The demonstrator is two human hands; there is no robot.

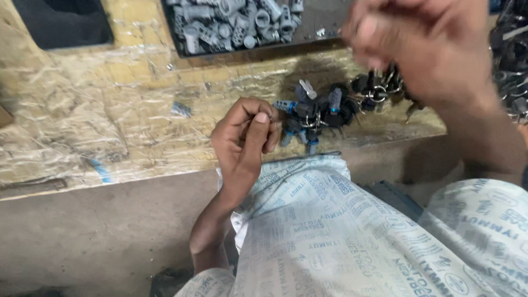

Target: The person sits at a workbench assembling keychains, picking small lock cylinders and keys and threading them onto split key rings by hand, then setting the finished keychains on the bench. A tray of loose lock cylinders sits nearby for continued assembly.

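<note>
Two bare forearms, left hand [246,144] and right hand [423,47] without gloves, rings or watch, short sleeves of a pale blue-white garment, printed all over with small blue lettering and oval marks

The left hand [245,140] curls its fingers [263,124] beside a heap of black keys [322,113] on the worktop [82,126], while the blurred right hand [423,47] hovers above them.

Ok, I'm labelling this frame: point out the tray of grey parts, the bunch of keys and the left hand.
tray of grey parts [308,49], head view, bare tray floor.
bunch of keys [322,113], head view, black key heads.
left hand [245,137], head view, curled fingers.
</note>
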